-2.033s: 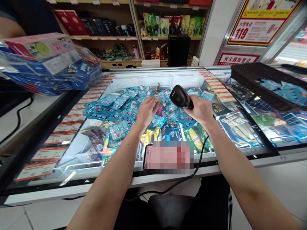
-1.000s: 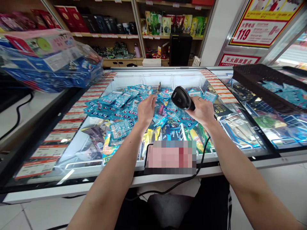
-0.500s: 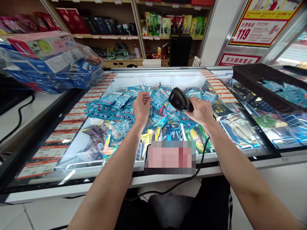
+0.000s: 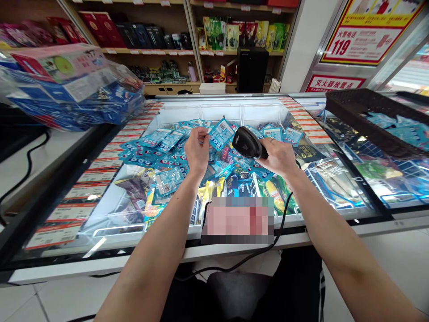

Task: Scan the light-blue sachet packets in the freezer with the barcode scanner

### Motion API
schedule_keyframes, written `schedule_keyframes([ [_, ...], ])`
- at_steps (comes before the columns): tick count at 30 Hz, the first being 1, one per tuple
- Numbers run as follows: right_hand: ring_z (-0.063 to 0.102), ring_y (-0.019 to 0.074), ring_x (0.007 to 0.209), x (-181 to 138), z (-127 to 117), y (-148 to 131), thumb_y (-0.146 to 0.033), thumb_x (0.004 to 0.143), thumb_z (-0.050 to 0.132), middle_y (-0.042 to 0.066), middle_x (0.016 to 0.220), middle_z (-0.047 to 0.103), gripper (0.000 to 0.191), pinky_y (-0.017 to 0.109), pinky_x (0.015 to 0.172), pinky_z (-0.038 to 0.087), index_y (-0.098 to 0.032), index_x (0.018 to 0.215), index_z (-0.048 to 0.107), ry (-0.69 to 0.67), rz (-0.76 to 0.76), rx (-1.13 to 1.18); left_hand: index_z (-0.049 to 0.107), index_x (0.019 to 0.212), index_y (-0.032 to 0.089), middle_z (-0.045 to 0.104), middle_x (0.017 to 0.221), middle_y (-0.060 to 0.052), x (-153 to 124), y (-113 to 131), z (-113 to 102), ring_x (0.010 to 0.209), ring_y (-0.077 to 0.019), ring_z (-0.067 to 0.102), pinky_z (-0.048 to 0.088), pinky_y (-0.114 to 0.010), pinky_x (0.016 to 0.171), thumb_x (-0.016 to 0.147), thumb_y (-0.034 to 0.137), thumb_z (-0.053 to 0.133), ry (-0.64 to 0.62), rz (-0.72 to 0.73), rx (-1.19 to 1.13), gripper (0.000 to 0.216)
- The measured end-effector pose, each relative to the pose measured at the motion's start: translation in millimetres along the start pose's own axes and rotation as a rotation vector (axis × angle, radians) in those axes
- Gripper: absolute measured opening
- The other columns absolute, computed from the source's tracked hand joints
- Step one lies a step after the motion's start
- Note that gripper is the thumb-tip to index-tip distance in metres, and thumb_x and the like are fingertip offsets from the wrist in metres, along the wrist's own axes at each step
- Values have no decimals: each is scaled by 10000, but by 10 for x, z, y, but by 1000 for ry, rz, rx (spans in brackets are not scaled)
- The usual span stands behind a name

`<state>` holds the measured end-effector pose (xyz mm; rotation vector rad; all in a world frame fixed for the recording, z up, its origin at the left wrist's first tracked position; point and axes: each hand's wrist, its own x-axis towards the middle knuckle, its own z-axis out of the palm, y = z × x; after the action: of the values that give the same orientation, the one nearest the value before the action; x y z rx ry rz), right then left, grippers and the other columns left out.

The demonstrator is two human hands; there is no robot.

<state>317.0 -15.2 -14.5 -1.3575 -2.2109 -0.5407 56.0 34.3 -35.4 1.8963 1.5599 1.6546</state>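
Note:
My left hand is closed in a pinch at the left edge of a small blue packet. The packet's printed barcode faces up toward me. My right hand is wrapped round the handle of a black barcode scanner, its head tilted toward the packet. Under both hands spreads a heap of similar blue packets on the freezer's glass top. A phone-like thing, its screen blurred out, lies at the near edge between my forearms.
A plastic-wrapped stack of boxes stands at the left. At the right, a dark woven basket holds more blue packets. The scanner's black cable hangs over the freezer's front edge. Stocked shelves line the back.
The blue packet at my left fingers has shifted slightly up and left, and is turned a little. My right hand has brought the scanner a little left and down.

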Motion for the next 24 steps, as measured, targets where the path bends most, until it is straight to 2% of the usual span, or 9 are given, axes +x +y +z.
schedule_keyframes([
  [14, 583, 195, 772, 1, 9, 15, -360, 825, 518, 67, 875, 658, 304, 272, 594, 321, -165, 1044, 599, 20, -3, 12, 548, 1045, 217, 627, 916, -21, -14, 42, -3, 719, -103, 601, 515, -231, 624, 870, 277, 500, 12, 21, 5, 191],
  [20, 582, 205, 756, 2, -19, 56, -402, 860, 489, 83, 876, 664, 329, 275, 596, 326, -163, 1050, 609, 70, 64, -10, 575, 1032, 201, 616, 951, -53, 31, 6, -57, 898, -166, 597, 499, -320, 818, 911, 298, 418, 113, 64, 144, 221],
  [24, 587, 210, 763, 0, -22, 75, -419, 859, 490, 87, 888, 664, 358, 280, 599, 334, -162, 1083, 601, 92, 86, -20, 632, 972, 187, 579, 1006, -102, 68, -5, -130, 1011, -226, 555, 446, -384, 919, 921, 324, 381, 140, 16, 304, 290],
])
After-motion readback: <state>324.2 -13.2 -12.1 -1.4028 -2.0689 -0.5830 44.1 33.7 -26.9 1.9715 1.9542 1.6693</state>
